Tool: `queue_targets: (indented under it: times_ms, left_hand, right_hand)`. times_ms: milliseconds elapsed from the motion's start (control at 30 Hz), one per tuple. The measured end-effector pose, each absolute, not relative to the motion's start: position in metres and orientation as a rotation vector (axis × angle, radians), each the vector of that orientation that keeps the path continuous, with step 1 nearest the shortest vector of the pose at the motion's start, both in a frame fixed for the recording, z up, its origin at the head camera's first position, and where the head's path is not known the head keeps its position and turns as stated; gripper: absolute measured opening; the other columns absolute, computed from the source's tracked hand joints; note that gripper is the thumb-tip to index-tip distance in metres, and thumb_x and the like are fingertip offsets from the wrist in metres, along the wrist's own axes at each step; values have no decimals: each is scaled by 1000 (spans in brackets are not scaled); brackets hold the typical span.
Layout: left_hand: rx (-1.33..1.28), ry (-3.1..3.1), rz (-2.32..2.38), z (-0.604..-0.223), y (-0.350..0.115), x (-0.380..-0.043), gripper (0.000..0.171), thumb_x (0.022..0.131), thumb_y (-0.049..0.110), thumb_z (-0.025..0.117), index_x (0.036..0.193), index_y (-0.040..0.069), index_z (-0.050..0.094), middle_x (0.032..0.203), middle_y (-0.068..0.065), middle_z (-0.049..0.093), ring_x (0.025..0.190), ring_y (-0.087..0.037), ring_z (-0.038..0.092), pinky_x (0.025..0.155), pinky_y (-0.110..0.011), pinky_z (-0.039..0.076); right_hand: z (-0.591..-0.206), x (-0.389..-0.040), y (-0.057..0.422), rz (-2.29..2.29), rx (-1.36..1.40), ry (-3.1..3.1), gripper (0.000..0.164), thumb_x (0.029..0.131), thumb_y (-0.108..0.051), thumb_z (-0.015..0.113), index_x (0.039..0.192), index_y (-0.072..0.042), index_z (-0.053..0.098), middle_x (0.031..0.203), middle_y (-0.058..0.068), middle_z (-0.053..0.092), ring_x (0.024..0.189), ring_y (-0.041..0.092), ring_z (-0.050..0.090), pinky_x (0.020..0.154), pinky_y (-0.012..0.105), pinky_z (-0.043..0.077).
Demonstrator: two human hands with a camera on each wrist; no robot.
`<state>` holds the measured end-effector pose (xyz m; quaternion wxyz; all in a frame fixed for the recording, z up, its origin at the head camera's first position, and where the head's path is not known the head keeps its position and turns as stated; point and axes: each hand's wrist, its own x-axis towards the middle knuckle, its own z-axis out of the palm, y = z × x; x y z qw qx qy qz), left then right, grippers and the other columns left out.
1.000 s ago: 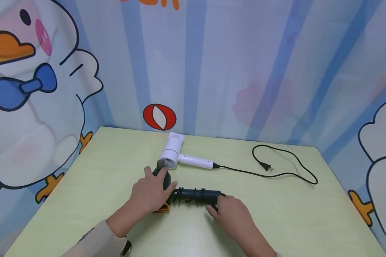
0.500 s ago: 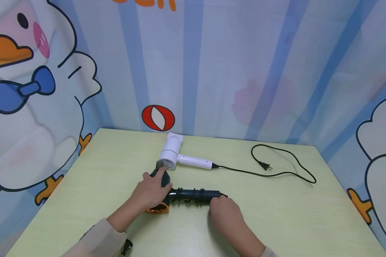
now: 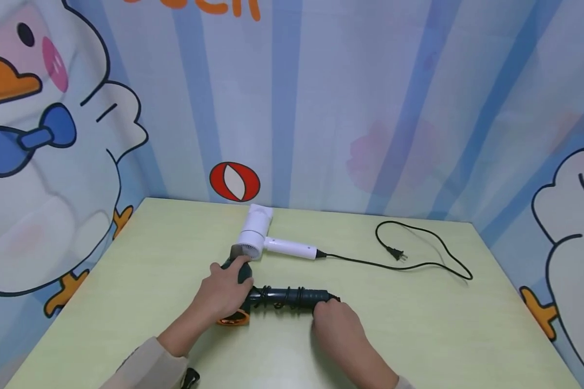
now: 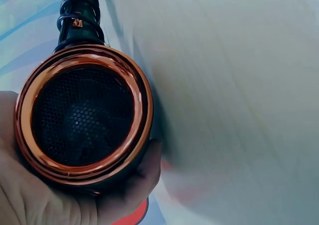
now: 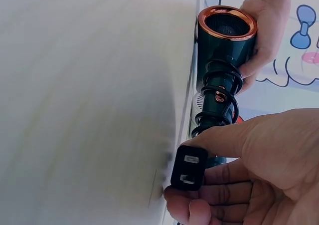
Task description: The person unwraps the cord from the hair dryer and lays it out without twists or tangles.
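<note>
A dark green hair dryer (image 3: 289, 296) lies on the table with its black cord wound around the handle. My left hand (image 3: 221, 292) grips its barrel from above. The copper-coloured ring (image 4: 142, 93) around the mesh air inlet shows up close in the left wrist view. My right hand (image 3: 338, 327) is at the handle's end. In the right wrist view it pinches the black two-pin plug (image 5: 189, 167) between thumb and fingers, prongs facing the camera. A white hair dryer (image 3: 255, 229) lies behind, close to the green dryer's nozzle; whether they touch I cannot tell.
From the white dryer's handle a black cord (image 3: 370, 263) runs right and loops back to its plug (image 3: 396, 253). The table's back edge meets a printed cartoon curtain (image 3: 321, 108). A small black object (image 3: 191, 377) sits by the left sleeve.
My right hand's thumb and fingers, spread at the handle's end a second ago, have closed in. My left hand stays on the barrel, whose copper ring shows a little more. The head view shifted slightly.
</note>
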<state>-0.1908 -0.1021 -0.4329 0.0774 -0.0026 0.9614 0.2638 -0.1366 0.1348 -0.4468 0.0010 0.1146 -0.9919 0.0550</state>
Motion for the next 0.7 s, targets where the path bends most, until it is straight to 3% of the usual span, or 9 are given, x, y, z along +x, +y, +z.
queue_targets:
  times_ms: [300, 700]
  left_hand:
    - [6, 2901, 787, -436, -106, -193, 49, 102, 37, 53, 150, 31, 45, 134, -35, 38, 81, -41, 58, 62, -46, 49]
    - [-38, 2889, 915, -437, -108, -194, 49, 98, 39, 55, 146, 30, 49, 124, -31, 39, 77, -39, 56, 57, -38, 45]
  right_hand:
    - [-447, -136, 131, 188, 352, -3118, 16, 87, -9, 73, 76, 2, 68, 67, 12, 62, 61, 23, 63, 55, 41, 55]
    - [-447, -135, 130, 129, 430, -3028, 20, 85, -13, 77, 74, 0, 68, 64, 10, 61, 60, 22, 62, 56, 39, 54]
